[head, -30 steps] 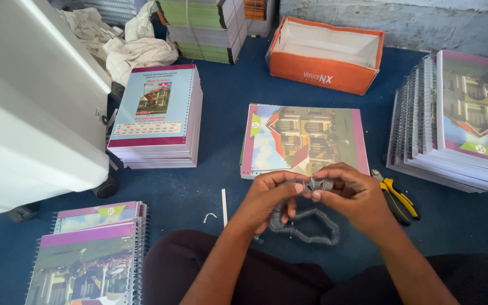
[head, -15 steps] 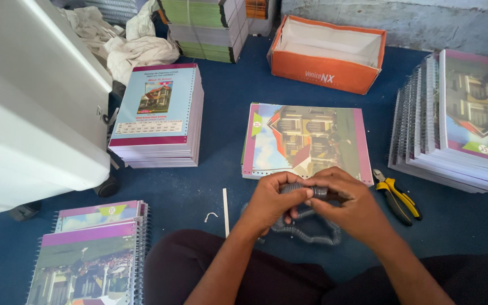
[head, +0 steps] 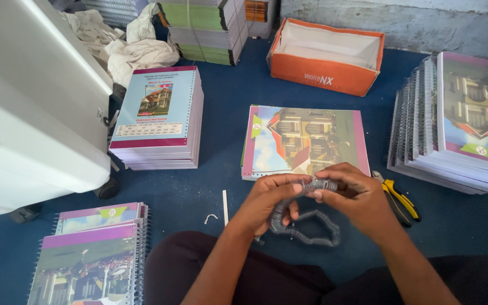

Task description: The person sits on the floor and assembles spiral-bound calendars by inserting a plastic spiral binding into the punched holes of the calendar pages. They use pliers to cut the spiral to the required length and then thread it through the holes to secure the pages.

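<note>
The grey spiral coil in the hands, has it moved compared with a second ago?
Barely. The grey spiral coil stays in the same spot below the unbound notebook, left of the yellow pliers, held in the left hand and right hand.

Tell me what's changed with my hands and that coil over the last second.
Little. Both hands keep pinching the top of the grey coil; the left hand and right hand shifted slightly as the fingers worked it, and the hanging loop changed shape a bit. The booklet, pliers and orange box stayed put.
</note>
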